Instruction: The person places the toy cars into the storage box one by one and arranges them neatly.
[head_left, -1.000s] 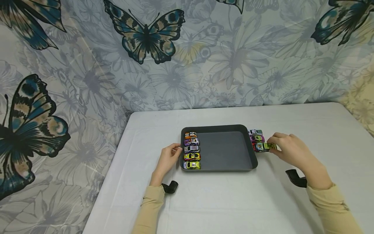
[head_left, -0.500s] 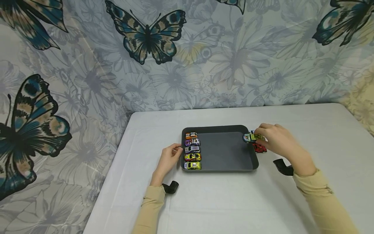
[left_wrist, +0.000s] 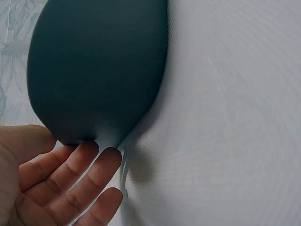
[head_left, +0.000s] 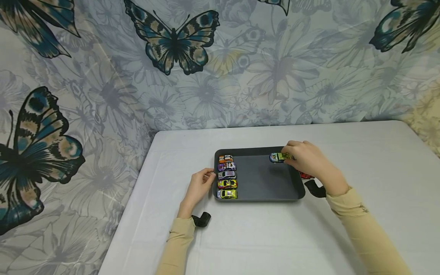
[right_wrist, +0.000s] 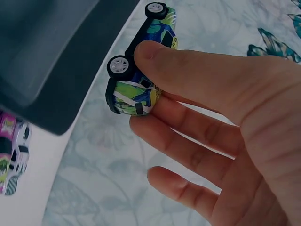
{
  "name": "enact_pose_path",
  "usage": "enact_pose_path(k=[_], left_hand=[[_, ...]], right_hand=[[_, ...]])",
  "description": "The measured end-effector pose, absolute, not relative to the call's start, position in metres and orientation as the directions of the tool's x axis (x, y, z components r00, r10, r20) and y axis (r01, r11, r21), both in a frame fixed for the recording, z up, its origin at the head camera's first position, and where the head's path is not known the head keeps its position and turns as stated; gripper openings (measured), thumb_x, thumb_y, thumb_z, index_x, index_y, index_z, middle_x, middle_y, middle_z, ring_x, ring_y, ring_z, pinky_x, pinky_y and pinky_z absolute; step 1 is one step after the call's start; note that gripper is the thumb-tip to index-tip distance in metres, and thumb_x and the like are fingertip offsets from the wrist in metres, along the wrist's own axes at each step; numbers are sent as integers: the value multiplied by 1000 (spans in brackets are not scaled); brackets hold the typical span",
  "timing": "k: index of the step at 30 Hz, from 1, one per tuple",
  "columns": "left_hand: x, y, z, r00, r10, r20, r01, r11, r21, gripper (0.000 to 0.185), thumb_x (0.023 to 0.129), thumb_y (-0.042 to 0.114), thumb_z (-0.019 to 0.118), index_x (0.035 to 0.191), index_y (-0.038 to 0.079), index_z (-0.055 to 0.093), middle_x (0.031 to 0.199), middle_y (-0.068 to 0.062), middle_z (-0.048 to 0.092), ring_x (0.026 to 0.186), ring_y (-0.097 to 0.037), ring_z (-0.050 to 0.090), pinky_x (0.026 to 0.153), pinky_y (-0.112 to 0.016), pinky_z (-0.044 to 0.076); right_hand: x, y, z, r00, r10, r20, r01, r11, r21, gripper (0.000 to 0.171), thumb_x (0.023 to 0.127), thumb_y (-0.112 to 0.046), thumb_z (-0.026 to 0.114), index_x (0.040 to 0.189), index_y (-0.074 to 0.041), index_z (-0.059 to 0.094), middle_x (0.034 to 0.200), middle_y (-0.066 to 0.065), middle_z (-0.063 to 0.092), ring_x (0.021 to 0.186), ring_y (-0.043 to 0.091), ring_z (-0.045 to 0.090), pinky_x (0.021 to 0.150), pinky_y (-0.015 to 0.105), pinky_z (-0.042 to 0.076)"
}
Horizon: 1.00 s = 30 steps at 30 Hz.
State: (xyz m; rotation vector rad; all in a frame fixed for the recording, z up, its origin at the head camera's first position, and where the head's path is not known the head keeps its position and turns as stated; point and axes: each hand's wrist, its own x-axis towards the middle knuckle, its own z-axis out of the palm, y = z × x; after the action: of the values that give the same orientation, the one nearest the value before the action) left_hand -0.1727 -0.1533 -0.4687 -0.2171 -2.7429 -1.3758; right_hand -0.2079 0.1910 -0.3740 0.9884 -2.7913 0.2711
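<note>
Right hand (head_left: 307, 160) pinches a green toy car (head_left: 278, 157) over the tray (head_left: 261, 187) at 2 o'clock; left hand (head_left: 199, 186) grips the tray at 9 o'clock. I'd carry that car level, clear of the 5 cars (head_left: 227, 175) (tight row).

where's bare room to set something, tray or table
The tray is bare right of the five toy cars, bar the held car above it; the table is bare in front, between the sleeves. Crowded: the tray's left end, by the left hand, and outside its right wall, by the right hand and red car.
</note>
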Motion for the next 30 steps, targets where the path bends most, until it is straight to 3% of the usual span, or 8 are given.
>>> enact_pose_path(k=[30], left_hand=[[-173,-154,-468,-986,107,127,166,589,791,25,92,15,58,110,-1,63,87,-8,64,70,-12,59,63,-24,50]], right_hand=[[-241,138,-402,-703,-676,221,-710,686,-158,21,71,-8,79,88,-4,68,80,7,59,68,21,58,65,39,49]])
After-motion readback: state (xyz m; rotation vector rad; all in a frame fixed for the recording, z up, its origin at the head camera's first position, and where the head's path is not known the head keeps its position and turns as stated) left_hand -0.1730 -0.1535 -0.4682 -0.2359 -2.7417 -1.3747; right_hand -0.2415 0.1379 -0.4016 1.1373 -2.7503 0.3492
